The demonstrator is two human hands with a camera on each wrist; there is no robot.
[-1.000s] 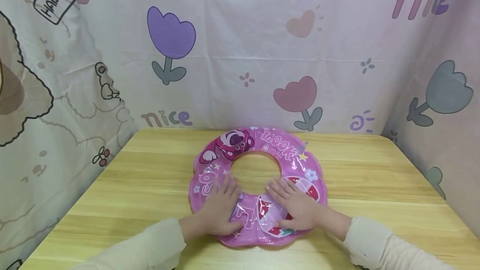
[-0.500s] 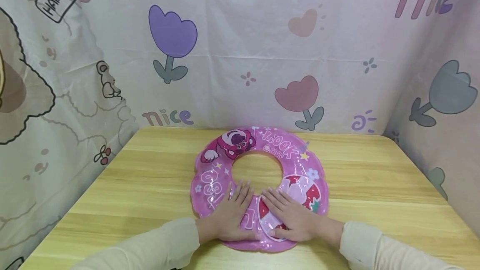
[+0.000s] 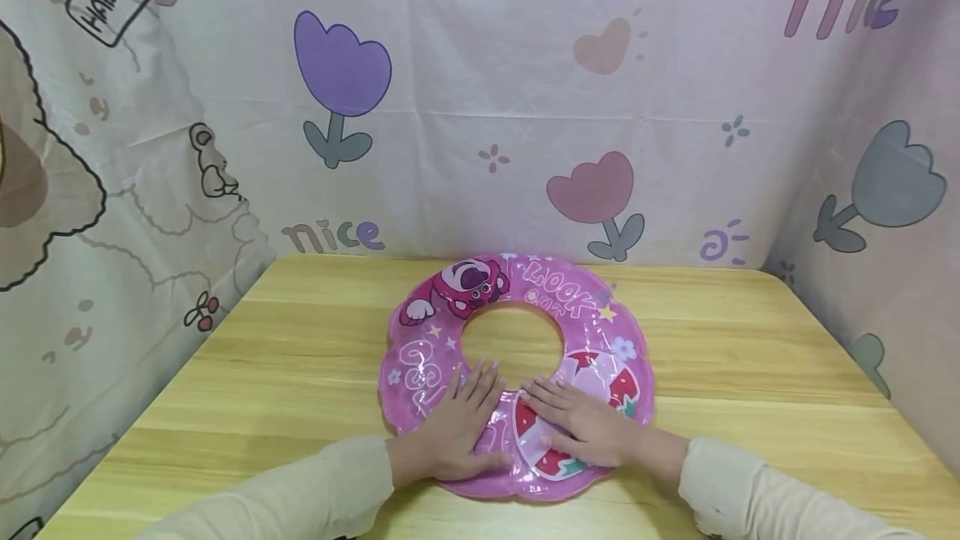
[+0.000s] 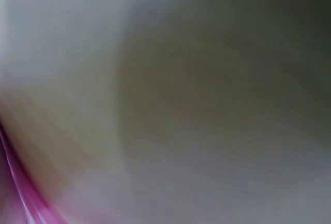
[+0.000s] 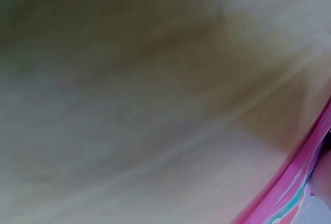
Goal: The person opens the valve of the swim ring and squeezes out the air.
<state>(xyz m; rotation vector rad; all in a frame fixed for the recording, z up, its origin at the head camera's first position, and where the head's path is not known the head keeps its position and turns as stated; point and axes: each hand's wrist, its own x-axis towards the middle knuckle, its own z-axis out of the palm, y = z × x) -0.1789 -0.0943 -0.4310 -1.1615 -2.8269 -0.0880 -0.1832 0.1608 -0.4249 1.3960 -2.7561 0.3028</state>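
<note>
A pink inflatable swim ring (image 3: 600,315) with a printed bear, strawberries and lettering lies flat on the table, inflated, its hole showing bare wood. My left hand (image 3: 459,432) rests palm down on its near left part, fingers stretched toward the inner edge. On the near right part, over the strawberry print, lies my right hand (image 3: 585,423), also with straight fingers. The two hands are a short gap apart. In the left wrist view only a strip of the swim ring (image 4: 26,198) shows at the lower left; the right wrist view has its edge (image 5: 284,193) at the lower right.
The wooden table (image 3: 750,373) extends to both sides of the ring. Behind it hangs a printed cloth (image 3: 465,65) with tulips and hearts, and more patterned cloth (image 3: 135,148) stands along the left side.
From one second ago, my left hand has slid right and a little nearer on the ring, closer to the right hand. My right hand has shifted slightly left. The ring stays in place.
</note>
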